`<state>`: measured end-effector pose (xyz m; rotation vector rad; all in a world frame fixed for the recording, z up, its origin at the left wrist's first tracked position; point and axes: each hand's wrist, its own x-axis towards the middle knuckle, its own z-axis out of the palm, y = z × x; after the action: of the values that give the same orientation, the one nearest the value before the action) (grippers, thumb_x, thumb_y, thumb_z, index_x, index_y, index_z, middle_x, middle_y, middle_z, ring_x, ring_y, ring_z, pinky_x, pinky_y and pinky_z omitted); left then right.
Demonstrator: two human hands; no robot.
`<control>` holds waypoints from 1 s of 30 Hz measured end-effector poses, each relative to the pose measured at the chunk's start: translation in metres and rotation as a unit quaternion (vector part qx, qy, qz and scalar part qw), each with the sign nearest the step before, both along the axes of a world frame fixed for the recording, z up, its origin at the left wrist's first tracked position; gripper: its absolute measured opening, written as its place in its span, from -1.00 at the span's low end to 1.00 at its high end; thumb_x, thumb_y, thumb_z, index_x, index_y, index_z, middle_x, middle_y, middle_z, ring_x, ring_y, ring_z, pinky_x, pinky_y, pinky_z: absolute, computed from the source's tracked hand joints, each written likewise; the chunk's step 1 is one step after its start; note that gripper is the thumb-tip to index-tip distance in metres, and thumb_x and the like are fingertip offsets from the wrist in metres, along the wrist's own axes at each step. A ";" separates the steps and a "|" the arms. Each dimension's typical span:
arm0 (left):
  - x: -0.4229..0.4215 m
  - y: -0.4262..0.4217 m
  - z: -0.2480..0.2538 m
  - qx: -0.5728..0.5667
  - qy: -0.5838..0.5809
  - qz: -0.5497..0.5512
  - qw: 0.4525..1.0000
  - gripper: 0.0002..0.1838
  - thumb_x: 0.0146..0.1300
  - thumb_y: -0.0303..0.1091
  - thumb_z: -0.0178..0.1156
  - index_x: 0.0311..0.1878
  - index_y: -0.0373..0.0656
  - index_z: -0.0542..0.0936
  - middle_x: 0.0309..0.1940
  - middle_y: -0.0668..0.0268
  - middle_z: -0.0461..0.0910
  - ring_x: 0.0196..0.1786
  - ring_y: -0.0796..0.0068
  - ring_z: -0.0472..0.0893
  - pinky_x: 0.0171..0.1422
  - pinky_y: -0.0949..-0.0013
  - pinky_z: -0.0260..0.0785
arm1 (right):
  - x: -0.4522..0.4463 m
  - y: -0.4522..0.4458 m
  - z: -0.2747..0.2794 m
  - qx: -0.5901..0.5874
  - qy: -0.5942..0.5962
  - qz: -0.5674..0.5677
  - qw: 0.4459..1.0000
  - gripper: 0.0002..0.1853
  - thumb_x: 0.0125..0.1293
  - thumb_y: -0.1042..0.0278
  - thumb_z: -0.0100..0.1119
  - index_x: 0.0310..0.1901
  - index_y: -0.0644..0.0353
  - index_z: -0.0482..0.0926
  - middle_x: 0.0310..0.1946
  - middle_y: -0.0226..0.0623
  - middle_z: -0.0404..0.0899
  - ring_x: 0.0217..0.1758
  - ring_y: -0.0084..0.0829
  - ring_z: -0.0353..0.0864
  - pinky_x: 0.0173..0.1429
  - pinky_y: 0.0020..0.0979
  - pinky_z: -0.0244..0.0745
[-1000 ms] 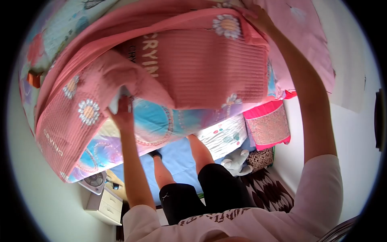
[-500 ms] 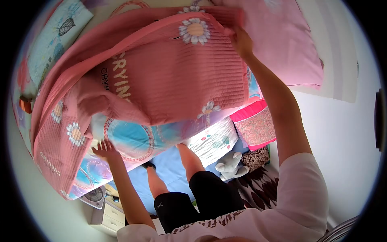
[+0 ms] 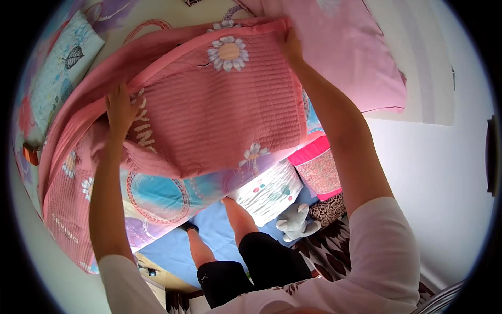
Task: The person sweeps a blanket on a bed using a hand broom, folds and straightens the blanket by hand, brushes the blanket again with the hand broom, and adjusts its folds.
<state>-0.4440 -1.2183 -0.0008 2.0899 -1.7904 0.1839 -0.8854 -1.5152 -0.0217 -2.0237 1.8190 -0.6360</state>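
While the right hand (image 3: 293, 48) pinches the upper-centre corner of the pink daisy-print quilt (image 3: 219, 99), the left hand (image 3: 122, 111) lies with fingers extended at its border, upper left. The quilt spans the frame's upper left and centre, over blue-and-purple patterned bedding (image 3: 158, 194). Even tension between both hands should limit bunching; the loose fold at centre left likely needs smoothing.

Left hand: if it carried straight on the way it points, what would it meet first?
Most likely the pink quilt, whose folds lie right ahead of the left hand; how high they stand is unclear.
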 end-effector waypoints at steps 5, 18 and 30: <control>0.094 -0.013 -0.063 0.190 0.148 -0.060 0.969 -0.55 0.44 -0.10 0.15 0.21 -0.23 0.54 0.00 -0.07 0.62 0.15 -0.12 0.60 0.29 0.01 0.37 | -0.008 -0.011 -0.011 -0.034 -0.056 -0.005 0.998 -0.52 0.41 -0.01 0.11 0.17 0.18 0.51 0.00 0.13 0.65 0.10 0.19 0.60 0.18 0.03 0.48; 0.129 -0.080 0.022 0.108 0.107 -0.021 0.988 -0.75 0.42 -0.23 0.19 -0.05 -0.25 0.58 -0.33 0.00 0.58 -0.22 0.05 0.62 -0.07 0.18 0.43 | 0.014 -0.018 -0.011 -0.139 0.017 -0.145 0.979 -0.66 0.33 0.15 0.21 -0.05 0.27 0.60 0.12 0.07 0.44 0.21 0.10 0.43 0.26 0.01 0.40; -0.044 0.199 0.028 -0.143 0.375 0.367 0.839 -0.66 0.55 -0.17 0.07 0.09 -0.28 0.51 -0.11 0.21 0.58 -0.04 0.39 0.51 0.16 0.22 0.38 | -0.022 -0.070 -0.080 -0.063 0.076 -0.079 0.992 -0.24 0.46 -0.22 -0.01 0.26 0.45 0.23 0.04 0.20 0.62 0.11 0.11 0.65 0.12 0.00 0.55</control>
<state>-0.4875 -1.0192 0.0272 2.0849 -0.4404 -0.1540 -0.9070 -1.5848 -0.1021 -2.0724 2.0931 -0.6748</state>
